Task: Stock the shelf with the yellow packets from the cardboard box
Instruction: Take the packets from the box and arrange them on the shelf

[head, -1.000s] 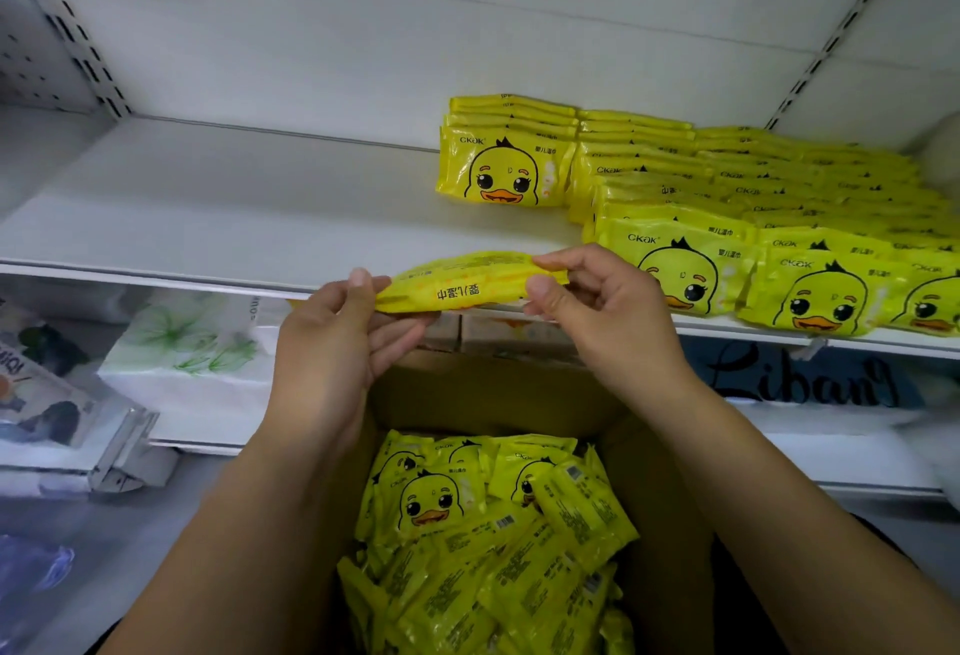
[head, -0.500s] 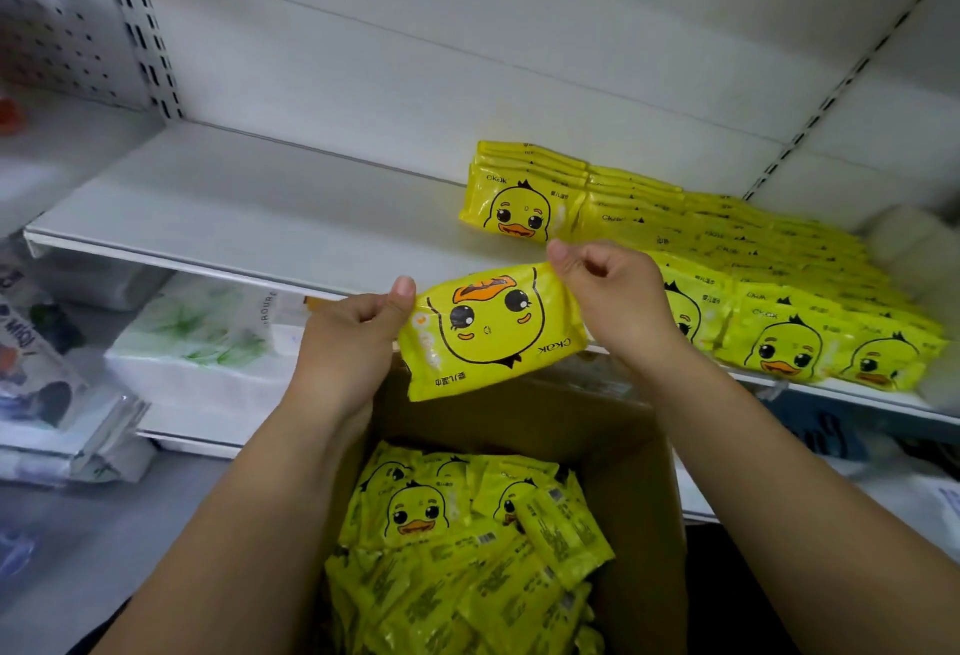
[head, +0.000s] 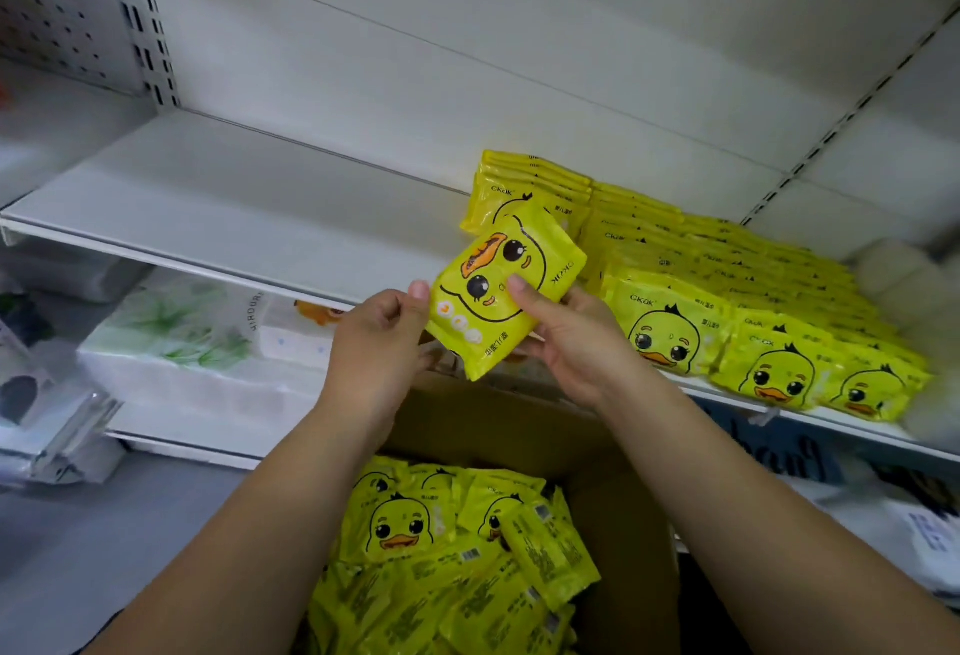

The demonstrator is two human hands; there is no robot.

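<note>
A yellow packet [head: 506,290] is held tilted between the left hand [head: 382,342] and right hand [head: 569,337] above the cardboard box [head: 618,509], just before the shelf [head: 218,207]; both grips are closed on it; it is judged light, soft and slick, best pinched at its edges.

Two bare hands are seen, the left hand [head: 376,342] and the right hand [head: 576,342], and one yellow duck-face packet [head: 501,290] is held between them. One open cardboard box [head: 623,524] is seen below, filled with a loose pile of the same packets [head: 447,581]; about three duck faces are visible on top, and the rest cannot be counted. On one white shelf [head: 208,207], stocked packets [head: 727,290] are stacked in overlapping rows; four front-facing duck faces can be counted, the full number cannot be told. One white tissue pack with green leaf print [head: 197,342] is seen on the shelf below.
</note>
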